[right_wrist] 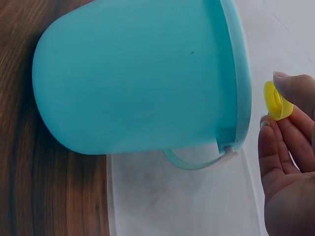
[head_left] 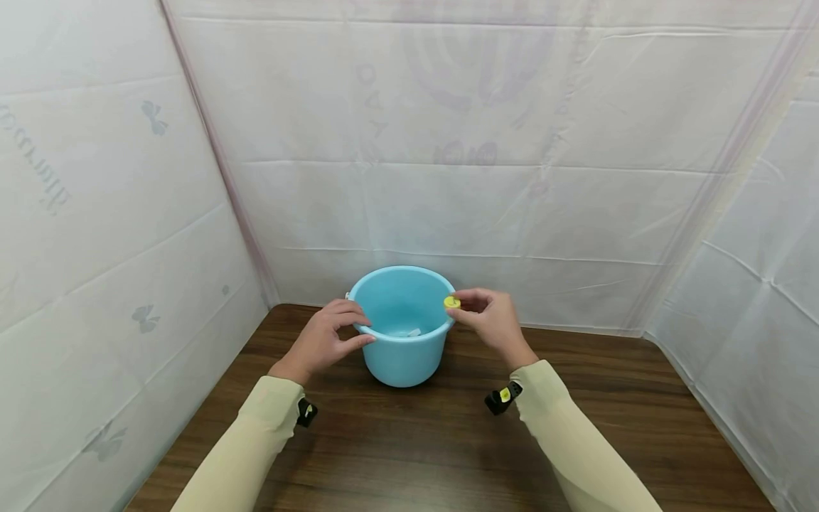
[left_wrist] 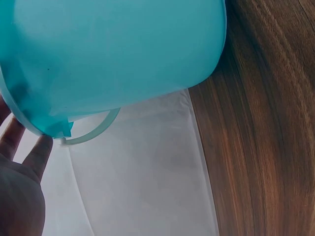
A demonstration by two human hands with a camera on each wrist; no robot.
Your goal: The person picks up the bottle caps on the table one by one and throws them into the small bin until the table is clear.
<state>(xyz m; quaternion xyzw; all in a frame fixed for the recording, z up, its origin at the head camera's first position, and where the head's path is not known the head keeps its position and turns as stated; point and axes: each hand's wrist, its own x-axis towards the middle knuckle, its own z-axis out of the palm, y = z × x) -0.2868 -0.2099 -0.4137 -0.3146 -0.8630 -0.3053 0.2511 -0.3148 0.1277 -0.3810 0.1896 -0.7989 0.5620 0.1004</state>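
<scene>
A light blue bucket (head_left: 404, 363) stands upright on the wooden table. At its left rim is my left hand (head_left: 325, 334), with the fingers over the edge and the thumb along the outside. The left wrist view catches only part of this hand (left_wrist: 22, 182) against the rim. Above the right rim, my right hand (head_left: 491, 320) pinches a small yellow bottle cap (head_left: 452, 302) between thumb and fingers. From the right wrist view, the cap (right_wrist: 276, 101) shows a hollow underside, and it is apart from the bucket (right_wrist: 138, 78). A small whitish piece (head_left: 414, 332) lies inside on the bucket's bottom.
White sheeting (head_left: 409, 206) with faint prints walls in the dark wooden table (head_left: 409, 455) at the back and both sides. The bucket's pale handle (right_wrist: 192, 164) hangs down on its far side. A small black device is strapped at each wrist.
</scene>
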